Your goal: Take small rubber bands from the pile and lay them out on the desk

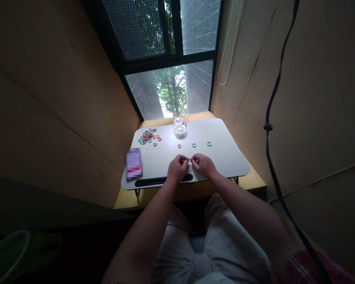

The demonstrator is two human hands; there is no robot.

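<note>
A small purple hair tie is drawn out between my two hands, just above the near part of the white lap table. My left hand pinches one end of it, and my right hand pinches the other. Beyond them three single hair ties lie in a row: a yellow one, a blue one and a green one. At the table's far left is a loose pile of coloured hair ties.
A clear round plastic container stands at the back of the table. A purple item, blurred out, lies at the left edge. A black slot runs along the front. The window is behind; a black cord hangs at right.
</note>
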